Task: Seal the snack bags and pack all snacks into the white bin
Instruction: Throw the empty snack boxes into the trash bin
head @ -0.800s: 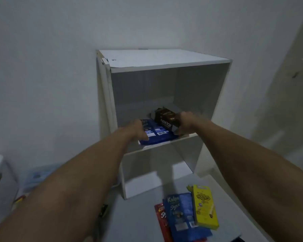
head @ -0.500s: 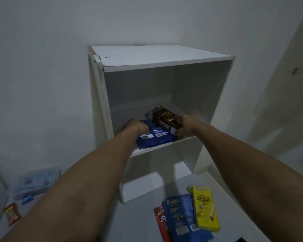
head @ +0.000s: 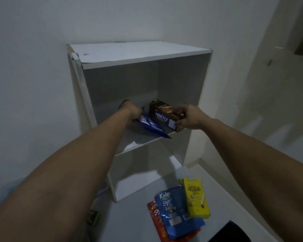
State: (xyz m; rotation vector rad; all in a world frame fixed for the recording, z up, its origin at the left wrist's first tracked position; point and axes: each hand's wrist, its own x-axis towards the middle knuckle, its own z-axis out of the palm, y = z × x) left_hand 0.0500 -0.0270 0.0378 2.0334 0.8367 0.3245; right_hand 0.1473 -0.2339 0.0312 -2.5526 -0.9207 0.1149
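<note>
Since the earlier frames, the blue packet [head: 151,127] has been tilted up off the shelf board and the brown Nextar box [head: 165,114] has been raised and turned, its near end now lifted toward the right. Both arms reach into the upper compartment of the white shelf unit [head: 140,55], which stands against the wall.

The left hand [head: 130,111] has its fingers curled round the far left edge of the blue packet, gripping it; the packet slants down to the right, its lower corner hanging just over the front edge of the shelf board. The right hand [head: 187,117] pinches the right end of the brown Nextar box, thumb below and fingers over the top, holding it clear of the board. The box sits just right of the blue packet, and the two overlap in view; whether they touch I cannot tell.

Nearer, on the pale surface in front of the shelf unit, three snacks lie in a loose pile: a yellow box [head: 196,198] on the right, resting partly on a blue Kalpa bag [head: 175,212], which in turn lies over a red bag [head: 156,217] at the left. A dark object [head: 234,233] shows at the bottom right edge, too cut off to identify.
</note>
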